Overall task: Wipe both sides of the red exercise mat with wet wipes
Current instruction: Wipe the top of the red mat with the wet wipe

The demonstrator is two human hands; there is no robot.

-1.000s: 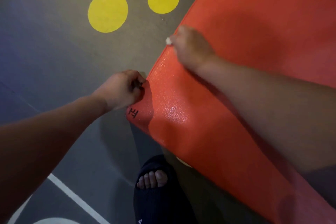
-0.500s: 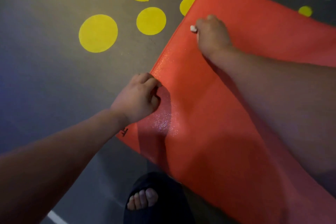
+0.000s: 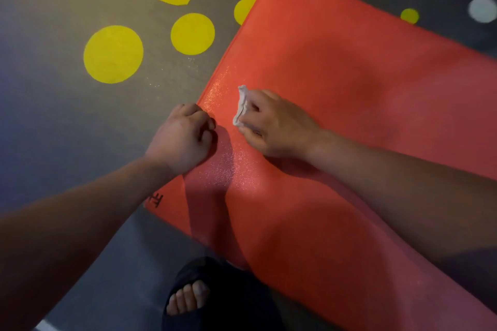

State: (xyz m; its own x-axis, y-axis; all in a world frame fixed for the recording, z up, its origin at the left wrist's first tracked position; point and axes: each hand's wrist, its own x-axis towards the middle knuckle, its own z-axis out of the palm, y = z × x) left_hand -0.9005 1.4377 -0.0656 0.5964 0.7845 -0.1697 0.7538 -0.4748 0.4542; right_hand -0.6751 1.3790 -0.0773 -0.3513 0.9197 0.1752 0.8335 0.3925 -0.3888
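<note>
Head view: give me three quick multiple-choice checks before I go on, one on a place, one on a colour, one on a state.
1. Where is the left hand on the red mat?
A. at its left edge
B. at its far end
C. in its middle

2. What colour is the wipe?
A. blue
B. white
C. yellow

3. What is the right hand doing?
A. lying flat and empty
B. hanging off the mat
C. holding the wipe on the mat

Answers: 1 A, its curled fingers grip that edge; 2 B, the crumpled cloth shows white against the red; 3 C, its fingers curl round the wipe, which is down on the mat surface.
</note>
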